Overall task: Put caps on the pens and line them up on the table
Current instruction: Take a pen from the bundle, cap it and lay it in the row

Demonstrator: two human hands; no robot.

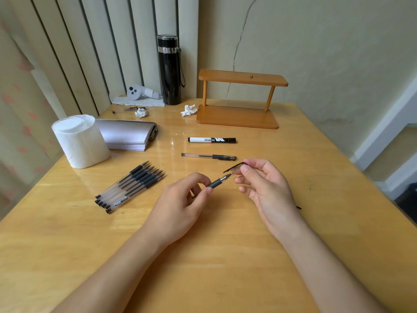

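Note:
My left hand [182, 199] grips an uncapped gel pen [220, 180] by its black rubber grip, tip pointing up and right. Just beyond the tip, my right hand [264, 184] pinches a clear pen cap with a black clip [234, 167], a small gap away from the pen's point. Several uncapped gel pens [130, 187] lie side by side to the left on the wooden table [203, 256]. A capped gel pen [208, 156] and a capped black-and-white marker [212, 139] lie parallel beyond my hands.
A toilet paper roll [80, 141] and a stack of paper [128, 134] sit at the left. A black flask [169, 70], a small wooden shelf [239, 98], crumpled tissues [188, 110] and a white controller [140, 92] stand at the back near the wall.

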